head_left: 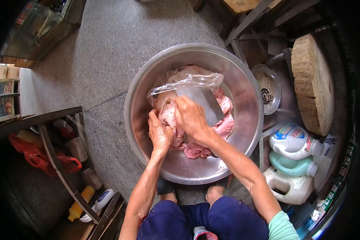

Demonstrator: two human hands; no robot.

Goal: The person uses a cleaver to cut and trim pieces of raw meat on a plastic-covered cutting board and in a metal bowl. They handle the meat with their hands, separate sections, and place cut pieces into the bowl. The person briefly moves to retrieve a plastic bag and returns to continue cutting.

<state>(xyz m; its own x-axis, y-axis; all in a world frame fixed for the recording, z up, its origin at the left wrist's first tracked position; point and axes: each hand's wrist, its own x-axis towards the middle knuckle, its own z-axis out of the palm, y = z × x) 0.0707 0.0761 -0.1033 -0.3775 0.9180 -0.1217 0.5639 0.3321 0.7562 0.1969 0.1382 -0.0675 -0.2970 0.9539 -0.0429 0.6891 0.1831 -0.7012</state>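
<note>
A wide steel basin [140, 120] holds raw pink meat [194, 150] and a clear plastic bag [160, 90] that lies across its upper part. My left hand [159, 132] grips a pale piece of meat at the left of the pile. My right hand [190, 118] is closed beside it at the middle, on a broad grey cleaver [206, 104], whose blade lies partly under the bag's edge; the handle is hidden by my fingers. The cut point is hidden by my hand.
The basin sits between my feet. On the right are a thick wooden chopping block [312, 84], a round metal dish [268, 92] and stacked plastic jugs [288, 184]. Wooden shelves [56, 156] with red bags and bottles stand at lower left, glass cases [32, 28] at upper left.
</note>
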